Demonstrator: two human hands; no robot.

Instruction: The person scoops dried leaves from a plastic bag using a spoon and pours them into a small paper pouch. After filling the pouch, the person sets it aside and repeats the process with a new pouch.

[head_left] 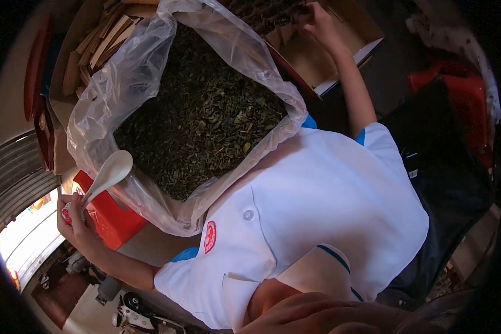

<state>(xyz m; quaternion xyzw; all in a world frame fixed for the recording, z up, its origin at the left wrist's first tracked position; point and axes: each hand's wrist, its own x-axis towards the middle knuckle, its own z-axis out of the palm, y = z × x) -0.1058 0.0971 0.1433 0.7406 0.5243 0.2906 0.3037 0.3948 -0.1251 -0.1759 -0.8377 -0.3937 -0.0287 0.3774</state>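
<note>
My left hand (77, 221) is closed around the handle of a white soup spoon (110, 171). The spoon's bowl is over the near left rim of the bag, and a small red-and-white patterned piece shows within the grip. A large clear plastic bag (114, 92) lies open before me, full of dried dark green leaves (217, 111). At the top right, my right hand (315, 25) is inside a shallow cardboard box (339, 53), its fingers drawn together at a row of small brown paper pieces (286, 34). What those fingers hold is too dark and small to tell.
A carton with several flat brown strips (112, 42) stands at the upper left. A red plastic stool (108, 214) is beside the bag; another red item (459, 103) stands at right near a black bag (445, 172). A motorbike (133, 317) shows at lower left.
</note>
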